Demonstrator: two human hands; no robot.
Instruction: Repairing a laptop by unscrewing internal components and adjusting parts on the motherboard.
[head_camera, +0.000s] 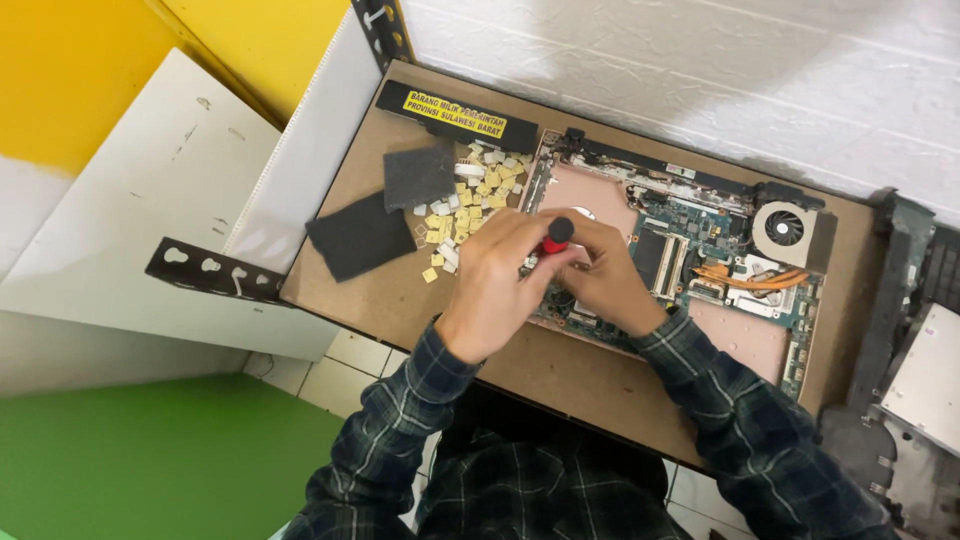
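Both forearms in dark plaid flannel sleeves reach forward over the brown fibreboard tabletop (380, 290), and the two hands meet above the opened laptop chassis with its exposed green circuit board (700, 240). The left hand (495, 285) is curled shut around the upright red-and-black-handled screwdriver (556, 237), whose black cap pokes out above the knuckles, while the right hand (605, 275) is bent at the wrist, fingers folded close against the tool's lower part. A scatter of small yellow and white key caps (470, 200) lies just left of the hands, beside two dark grey foam pads (360, 235).
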